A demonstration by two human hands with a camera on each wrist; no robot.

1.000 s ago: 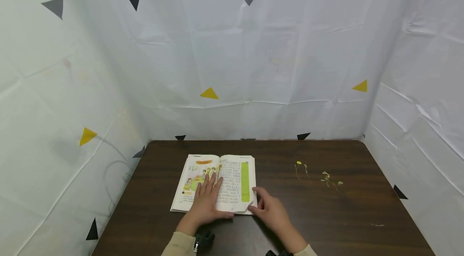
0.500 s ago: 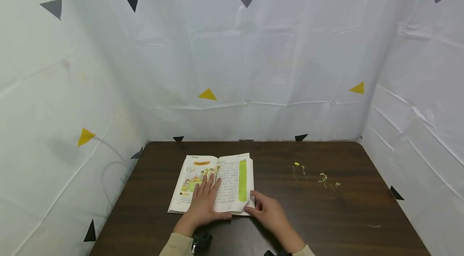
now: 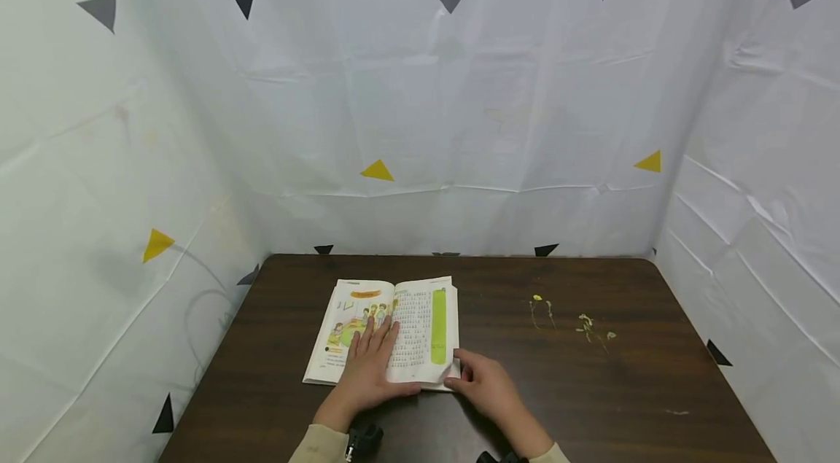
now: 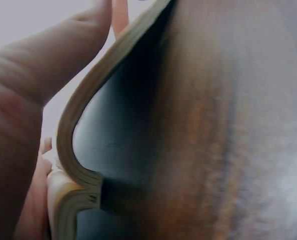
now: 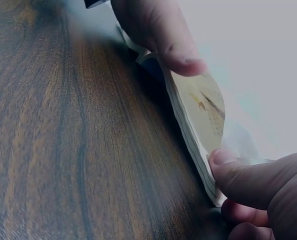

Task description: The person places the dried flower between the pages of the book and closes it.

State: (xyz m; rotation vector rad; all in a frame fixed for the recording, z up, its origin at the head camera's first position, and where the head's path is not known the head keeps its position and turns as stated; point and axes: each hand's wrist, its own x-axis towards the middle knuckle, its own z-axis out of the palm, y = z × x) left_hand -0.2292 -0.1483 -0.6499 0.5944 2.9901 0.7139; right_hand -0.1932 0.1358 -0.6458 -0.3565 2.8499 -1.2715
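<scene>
An open book (image 3: 412, 324) lies on the dark wooden table, a coloured picture on its left page and printed rows beside a green strip on its right page. My left hand (image 3: 369, 374) rests spread over the lower left page and the gutter, its thumb along the bottom edge. At the lower right corner, my right hand (image 3: 484, 381) pinches the right-hand page, thumb on top and fingers beneath. That page stands slightly lifted, showing another page under its right edge. In the right wrist view the thumb (image 5: 238, 175) presses at the bowed page edge (image 5: 201, 167).
Two small sprigs lie right of the book: a yellow-flowered one (image 3: 539, 308) and a pale one (image 3: 592, 328). A white sheet (image 3: 420, 120) with black, grey and yellow triangles surrounds the table (image 3: 630, 390) at the back and sides. Black devices sit at both wrists.
The right-hand page has lifted a little, its outer edge moving left and uncovering the page below. My left hand stays on the book, and the right stays at the corner.
</scene>
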